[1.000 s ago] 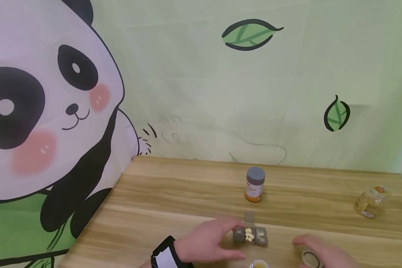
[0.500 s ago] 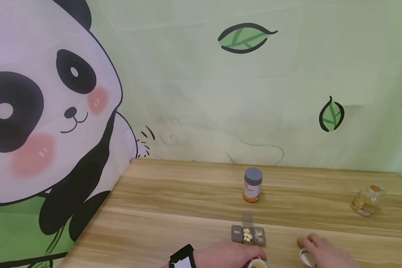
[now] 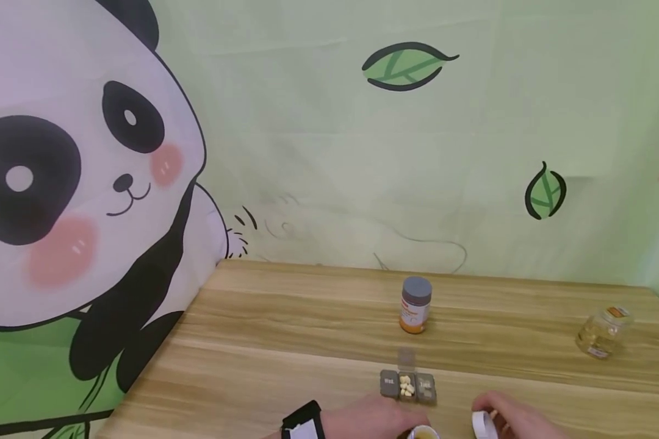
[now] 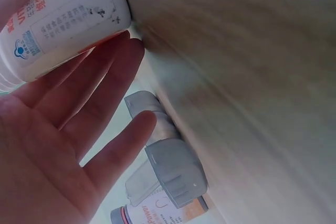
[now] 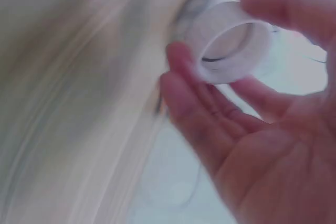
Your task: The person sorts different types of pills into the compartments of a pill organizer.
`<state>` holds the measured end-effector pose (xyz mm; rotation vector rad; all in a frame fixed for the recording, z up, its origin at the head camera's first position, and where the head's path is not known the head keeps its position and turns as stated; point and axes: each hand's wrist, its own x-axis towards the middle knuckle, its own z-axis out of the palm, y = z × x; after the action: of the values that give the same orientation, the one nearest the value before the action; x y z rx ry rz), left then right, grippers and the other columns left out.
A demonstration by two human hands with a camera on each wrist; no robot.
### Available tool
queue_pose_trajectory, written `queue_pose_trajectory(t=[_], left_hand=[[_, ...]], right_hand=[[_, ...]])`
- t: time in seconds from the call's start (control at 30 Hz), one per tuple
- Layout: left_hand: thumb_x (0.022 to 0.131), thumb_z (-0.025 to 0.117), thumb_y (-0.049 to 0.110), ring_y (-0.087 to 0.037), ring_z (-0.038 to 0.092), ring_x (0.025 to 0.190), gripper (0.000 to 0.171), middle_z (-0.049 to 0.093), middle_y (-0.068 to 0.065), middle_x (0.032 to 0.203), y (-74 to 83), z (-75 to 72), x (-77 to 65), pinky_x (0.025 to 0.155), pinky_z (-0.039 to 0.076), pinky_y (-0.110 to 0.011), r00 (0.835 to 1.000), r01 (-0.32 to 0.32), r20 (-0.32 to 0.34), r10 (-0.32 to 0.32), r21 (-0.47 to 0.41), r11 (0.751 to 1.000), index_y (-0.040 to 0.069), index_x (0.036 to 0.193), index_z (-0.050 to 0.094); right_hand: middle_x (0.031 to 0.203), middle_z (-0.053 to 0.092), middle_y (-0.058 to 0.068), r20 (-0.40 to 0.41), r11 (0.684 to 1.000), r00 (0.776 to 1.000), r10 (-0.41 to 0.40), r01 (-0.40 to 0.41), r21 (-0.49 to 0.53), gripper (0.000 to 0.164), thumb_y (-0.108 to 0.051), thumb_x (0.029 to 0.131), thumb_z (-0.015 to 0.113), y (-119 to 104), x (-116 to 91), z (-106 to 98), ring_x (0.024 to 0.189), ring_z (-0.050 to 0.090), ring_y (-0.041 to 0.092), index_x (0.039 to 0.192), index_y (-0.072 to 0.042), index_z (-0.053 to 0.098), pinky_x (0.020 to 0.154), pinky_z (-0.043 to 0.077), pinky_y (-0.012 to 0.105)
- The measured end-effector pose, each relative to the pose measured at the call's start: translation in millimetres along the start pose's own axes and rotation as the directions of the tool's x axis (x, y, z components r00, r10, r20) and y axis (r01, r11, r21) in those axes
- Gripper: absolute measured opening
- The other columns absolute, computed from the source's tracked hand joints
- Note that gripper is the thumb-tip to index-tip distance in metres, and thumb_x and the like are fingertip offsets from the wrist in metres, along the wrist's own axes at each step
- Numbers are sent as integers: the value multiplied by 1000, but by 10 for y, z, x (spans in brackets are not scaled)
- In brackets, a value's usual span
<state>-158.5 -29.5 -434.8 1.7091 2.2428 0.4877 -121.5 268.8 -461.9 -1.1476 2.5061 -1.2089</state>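
My left hand (image 3: 370, 418) is around a white, uncapped vitamin bottle (image 4: 71, 22) with orange print; thumb and fingers lie on opposite sides of it. Only the bottle's mouth shows at the head view's bottom edge, with something yellowish inside. Between thumb and fingers, my right hand (image 3: 518, 419) pinches a white bottle cap (image 5: 229, 69), tilted on its side with its hollow inside visible. Just beyond the left hand sits a small grey pill organizer (image 3: 388, 384). Its middle compartment has the lid flipped up and holds several cream-coloured tablets (image 3: 407, 386).
A bottle with a grey lid and orange base (image 3: 415, 306) stands behind the pill organizer. Farther right is a clear jar (image 3: 603, 334) with an orange label on top. The wooden table (image 3: 285, 317) meets a panda-printed cloth (image 3: 307, 152) at the back.
My left hand has moved from the pill organizer down to the vitamin bottle and grips it. The right hand has picked the cap up off the table and tipped it on edge.
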Motion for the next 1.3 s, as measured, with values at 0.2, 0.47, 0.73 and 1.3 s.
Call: queue_pose_trajectory(t=[0.2, 0.47, 0.73, 1.3], left_hand=[[94, 63, 28, 15, 44, 68, 21, 55, 22, 80, -19, -13, 13, 62, 37, -6, 1000, 14, -7, -14, -12, 1000, 20, 112, 66], [92, 64, 22, 11, 43, 63, 9, 50, 18, 72, -1, -9, 13, 57, 35, -7, 999, 51, 6, -51, 26, 998, 18, 100, 66], [88, 66, 13, 7, 33, 50, 7, 39, 14, 59, -4, -18, -7, 45, 29, -12, 994, 110, 18, -110, -6, 994, 12, 82, 63], [87, 69, 16, 5, 42, 56, 6, 48, 14, 66, -31, 3, 6, 50, 34, -12, 990, 142, 32, -140, -69, 988, 13, 91, 65]], right_hand=[[119, 55, -8, -118, 976, 979, -166, 181, 122, 63, 8, 83, 66, -437, 234, 54, 94, 55, 7, 139, -14, 47, 73, 49, 29], [126, 57, 4, -206, 907, 936, -286, 334, 256, 62, 20, 74, 67, -575, 501, 228, 114, 54, 12, 129, -3, 50, 89, 47, 28], [127, 60, 3, -182, 856, 928, -326, 371, 360, 44, 17, 73, 64, -381, 595, 452, 115, 55, 15, 109, -5, 49, 82, 47, 32], [114, 61, 4, -223, 905, 925, -307, 357, 231, 36, 11, 79, 66, -360, 541, 558, 102, 56, 12, 108, -8, 55, 74, 45, 27]])
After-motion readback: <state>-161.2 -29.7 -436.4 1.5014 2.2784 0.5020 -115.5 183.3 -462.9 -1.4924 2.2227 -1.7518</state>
